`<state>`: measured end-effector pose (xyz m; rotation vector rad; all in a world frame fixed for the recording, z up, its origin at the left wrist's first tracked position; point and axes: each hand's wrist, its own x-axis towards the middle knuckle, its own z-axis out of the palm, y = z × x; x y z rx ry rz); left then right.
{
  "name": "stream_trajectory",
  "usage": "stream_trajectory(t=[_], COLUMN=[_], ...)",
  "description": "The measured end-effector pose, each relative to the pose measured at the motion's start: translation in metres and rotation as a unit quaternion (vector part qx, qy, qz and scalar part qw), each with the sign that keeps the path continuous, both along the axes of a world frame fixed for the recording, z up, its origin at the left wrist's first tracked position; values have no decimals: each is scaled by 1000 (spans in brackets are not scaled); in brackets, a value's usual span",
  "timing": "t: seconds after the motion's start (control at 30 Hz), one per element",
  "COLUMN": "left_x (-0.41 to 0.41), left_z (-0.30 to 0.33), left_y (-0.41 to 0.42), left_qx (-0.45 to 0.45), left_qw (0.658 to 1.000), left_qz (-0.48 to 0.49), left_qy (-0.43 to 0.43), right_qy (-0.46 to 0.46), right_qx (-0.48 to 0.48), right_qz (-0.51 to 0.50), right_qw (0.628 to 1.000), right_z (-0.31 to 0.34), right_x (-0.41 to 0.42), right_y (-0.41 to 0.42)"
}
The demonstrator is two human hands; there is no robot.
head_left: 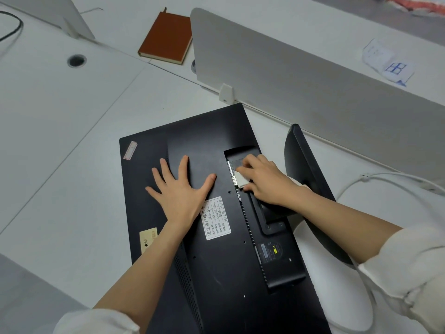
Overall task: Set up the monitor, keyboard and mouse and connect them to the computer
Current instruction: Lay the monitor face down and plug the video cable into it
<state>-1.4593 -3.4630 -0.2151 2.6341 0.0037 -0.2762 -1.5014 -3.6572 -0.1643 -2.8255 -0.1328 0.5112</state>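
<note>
monitor (216,150) lying face down on white desk (72,131), back panel up, spanning centre to 6 o'clock. stand (305,174) attached at panel's 3 o'clock side, base upright on edge beside divider (301,75).

left hand (179,189) flat on back panel, fingers straight and spread, pressing down, holding nothing. right hand (262,179) at port recess at 3 o'clock of left hand, fingers curled, pinching white plug (240,180) against the ports; seating of plug cannot be told. white cable (375,177) running off at 3 o'clock across desk; link to plug hidden by hand.

white label (216,218) with printed characters on panel just below left hand. small sticker (130,149) at panel's 10 o'clock corner; yellowish sticker (148,239) at 8 o'clock edge. rating label (269,253) at 5 o'clock.

brown notebook (166,36) closed on desk at 12 o'clock, well apart from monitor. cable hole (76,60) at 10 o'clock. black cord (13,27) at far 10 o'clock corner. papers (387,61) beyond divider at 2 o'clock. white sleeves (404,280) rolled back on both forearms.
</note>
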Motion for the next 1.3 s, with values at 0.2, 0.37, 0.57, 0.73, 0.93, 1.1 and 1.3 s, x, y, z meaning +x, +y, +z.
stream_trajectory(t=[0.2, 0.37, 0.57, 0.73, 0.93, 1.1, 1.3], left_x=[1, 1, 1, 1, 0, 0, 0], left_z=[0, -2, -2, 0, 0, 1, 1], left_y=[-1, -1, 1, -1, -1, -1, -1], left_qx=[5, 8, 2, 2, 2, 3, 10], left_qw=[1000, 1000, 1000, 1000, 1000, 1000, 1000], left_qz=[-1, -2, -1, -3, 0, 2, -2], left_qy=[2, 1, 2, 5, 3, 4, 3], right_qy=[16, 13, 17, 20, 31, 32, 30], right_qx=[5, -8, -12, -10, 22, 25, 23], right_qz=[-7, -10, -26, -28, -34, -32, -34], right_qw=[1000, 1000, 999, 999, 999, 999, 999], right_z=[1, 0, 1, 1, 0, 0, -1], right_x=[3, 2, 0, 2, 3, 4, 1], right_y=[1, 3, 4, 4, 2, 1, 1])
